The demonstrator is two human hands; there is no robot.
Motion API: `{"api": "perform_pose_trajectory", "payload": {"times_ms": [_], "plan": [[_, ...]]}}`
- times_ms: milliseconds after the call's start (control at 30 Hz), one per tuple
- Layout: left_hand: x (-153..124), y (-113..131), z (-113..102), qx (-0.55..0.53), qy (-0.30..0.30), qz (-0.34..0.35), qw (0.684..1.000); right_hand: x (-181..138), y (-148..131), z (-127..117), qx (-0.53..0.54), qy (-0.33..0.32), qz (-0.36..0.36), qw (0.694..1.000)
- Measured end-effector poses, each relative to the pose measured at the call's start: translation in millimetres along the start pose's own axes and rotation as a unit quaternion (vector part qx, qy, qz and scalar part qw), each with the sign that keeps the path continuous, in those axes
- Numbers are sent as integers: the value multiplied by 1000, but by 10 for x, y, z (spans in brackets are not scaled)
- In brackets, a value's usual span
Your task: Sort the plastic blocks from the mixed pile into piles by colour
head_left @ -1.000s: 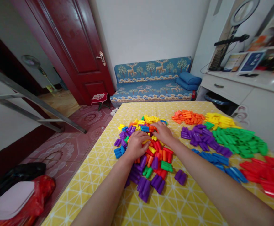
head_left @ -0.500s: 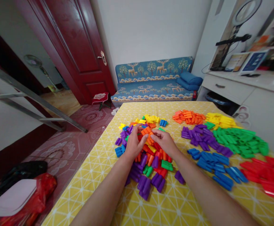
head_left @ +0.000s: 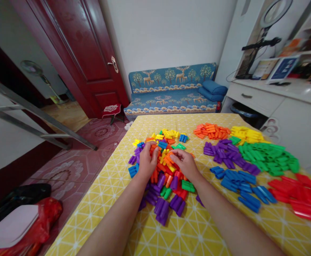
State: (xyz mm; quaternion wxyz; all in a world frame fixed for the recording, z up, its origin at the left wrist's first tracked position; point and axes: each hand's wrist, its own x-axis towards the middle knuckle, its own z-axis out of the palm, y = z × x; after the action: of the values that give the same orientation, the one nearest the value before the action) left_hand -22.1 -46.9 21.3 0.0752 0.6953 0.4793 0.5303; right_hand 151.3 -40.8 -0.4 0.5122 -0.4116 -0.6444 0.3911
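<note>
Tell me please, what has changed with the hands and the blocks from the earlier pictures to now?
Both hands drew back toward the person over the mixed pile. The right hand, earlier flat at the pile's far edge, now pinches orange blocks with its fingers. The left hand lies curled on the pile's left side. The sorted purple, green and blue heaps kept their places.

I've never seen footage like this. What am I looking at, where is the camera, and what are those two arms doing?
No machine here: a person wears a camera on the head, looking forward and down, so the arms are their own. The left hand and right hand rest in a mixed pile of plastic blocks on a yellow tablecloth. The fingers of both hands pinch at orange pieces; exactly what is gripped is hard to tell. To the right lie sorted heaps: orange, yellow, purple, green, blue, red.
</note>
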Motion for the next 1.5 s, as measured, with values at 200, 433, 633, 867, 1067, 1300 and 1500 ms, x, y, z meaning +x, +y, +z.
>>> {"api": "perform_pose_trajectory", "payload": {"times_ms": [200,433,633,867,1067,1300,1500], "plan": [[-7,30,45,6,-64,66,996,12,-1,5,70,44,47,995],[-16,-2,58,19,-64,53,996,5,-86,4,116,72,87,987],[-16,-7,58,20,-71,48,996,6,-82,10,122,76,89,986],[-31,-14,58,1,-79,42,996,16,-104,-44,136,63,95,984],[-38,0,34,-78,-125,55,988,24,-217,-98,60,-29,-49,997],[-31,37,8,-120,-147,36,981,30,-257,-42,-11,-26,-88,996],[-34,21,39,-115,-145,26,982,29,-239,-55,39,25,-44,998]]}}
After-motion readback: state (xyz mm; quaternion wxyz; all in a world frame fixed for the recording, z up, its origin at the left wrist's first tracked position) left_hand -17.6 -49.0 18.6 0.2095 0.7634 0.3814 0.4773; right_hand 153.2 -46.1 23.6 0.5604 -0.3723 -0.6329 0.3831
